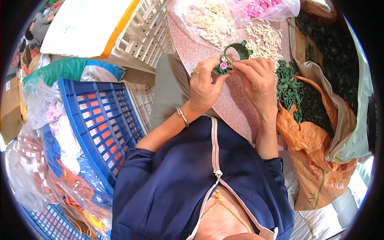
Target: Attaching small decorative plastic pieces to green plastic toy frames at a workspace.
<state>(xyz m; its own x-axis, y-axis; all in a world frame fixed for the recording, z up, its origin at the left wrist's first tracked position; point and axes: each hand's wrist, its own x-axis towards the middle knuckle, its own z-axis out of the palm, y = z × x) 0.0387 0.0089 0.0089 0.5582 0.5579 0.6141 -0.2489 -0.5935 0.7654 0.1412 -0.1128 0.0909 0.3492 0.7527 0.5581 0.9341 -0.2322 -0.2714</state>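
A green plastic ring (241,49) is pinched between closed fingertips of the left hand (206,85) and right hand (258,82), over the speckled tabletop (240,114) near its curved edge, its pink flower (223,65) seemingly already attached, while loose white pieces (265,37) and sprig-like green pieces (286,83) apparently remain unused.

One white flat panel (84,26), orange along one edge, beside a white slatted plastic crate (130,58). One blue latticed plastic basket (81,124), near a green plastic sack (56,72). One brown cardboard box (12,108). Crumpled clear plastic bags (28,168), I see, beside the basket.
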